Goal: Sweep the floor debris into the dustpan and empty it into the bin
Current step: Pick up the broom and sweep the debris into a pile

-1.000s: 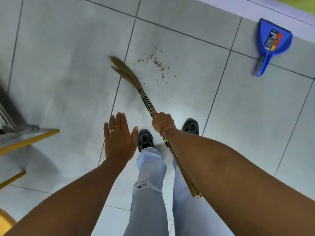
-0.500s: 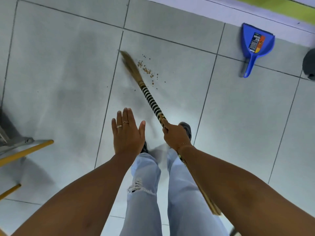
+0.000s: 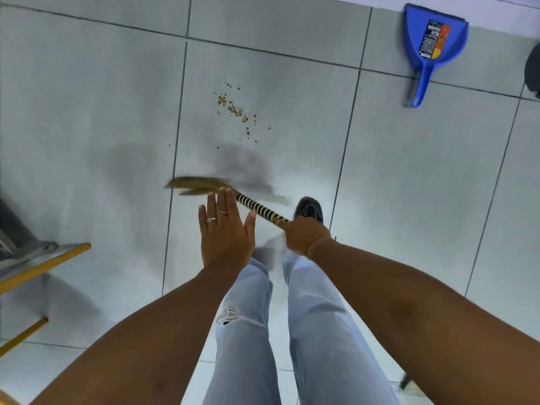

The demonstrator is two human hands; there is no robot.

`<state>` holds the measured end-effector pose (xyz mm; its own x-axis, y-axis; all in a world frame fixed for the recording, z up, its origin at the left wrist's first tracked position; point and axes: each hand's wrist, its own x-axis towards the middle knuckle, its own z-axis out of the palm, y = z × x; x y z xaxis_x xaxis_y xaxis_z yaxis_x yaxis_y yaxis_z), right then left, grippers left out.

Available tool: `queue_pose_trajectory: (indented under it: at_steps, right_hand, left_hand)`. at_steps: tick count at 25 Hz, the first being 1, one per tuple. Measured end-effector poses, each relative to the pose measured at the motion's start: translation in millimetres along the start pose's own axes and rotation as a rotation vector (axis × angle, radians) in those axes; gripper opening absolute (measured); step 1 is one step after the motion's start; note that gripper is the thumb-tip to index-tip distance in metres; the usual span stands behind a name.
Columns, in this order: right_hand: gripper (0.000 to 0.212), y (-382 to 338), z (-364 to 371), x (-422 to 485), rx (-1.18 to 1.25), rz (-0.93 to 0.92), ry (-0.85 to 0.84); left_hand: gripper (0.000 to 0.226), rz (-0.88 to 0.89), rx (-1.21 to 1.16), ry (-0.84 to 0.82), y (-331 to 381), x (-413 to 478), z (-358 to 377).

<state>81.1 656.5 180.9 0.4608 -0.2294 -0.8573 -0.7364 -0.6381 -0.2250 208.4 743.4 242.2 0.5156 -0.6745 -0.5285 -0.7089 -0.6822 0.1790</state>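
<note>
A scatter of small brown debris (image 3: 235, 111) lies on the grey tiled floor ahead of me. My right hand (image 3: 304, 233) is shut on a broom (image 3: 257, 210) with a black-and-cream striped handle. Its straw head, blurred by motion, points left just beyond my left fingertips, well short of the debris. My left hand (image 3: 226, 232) hovers flat and open, palm down, with rings on two fingers and nothing in it. A blue dustpan (image 3: 432, 39) lies by the wall at the far right, handle toward me.
A dark round object (image 3: 533, 70), perhaps the bin, is cut off at the right edge. Yellow and grey furniture legs (image 3: 43, 260) stand at the left. My jeans-clad legs and one black shoe (image 3: 308, 209) are below the hands.
The broom head has swung back from beside the debris toward my feet and now points left. My right hand stayed on the handle. The left hand stayed open.
</note>
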Motion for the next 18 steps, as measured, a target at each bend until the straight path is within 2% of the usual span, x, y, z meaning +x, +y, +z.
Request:
queue_pose_trajectory:
  at_steps: [3, 6, 10, 14, 18]
  right_hand:
    - [0.042, 24, -15, 4, 0.123, 0.108, 0.052]
    - [0.041, 41, -29, 10, 0.102, 0.129, 0.128]
    - [0.048, 62, -33, 6, 0.08, 0.084, 0.177]
    - [0.06, 93, -33, -2, 0.011, -0.019, 0.313]
    - [0.062, 109, -66, 11, 0.079, 0.092, 0.446]
  left_hand:
    - [0.064, 0.006, -0.006, -0.011, 16, 1, 3]
    - [0.064, 0.011, -0.009, 0.007, 29, 7, 3]
    - [0.064, 0.007, -0.015, 0.033, 39, 17, -1]
    - [0.065, 0.003, -0.009, 0.021, 45, 23, -2]
    - [0.064, 0.005, 0.008, 0.017, 54, 34, -2]
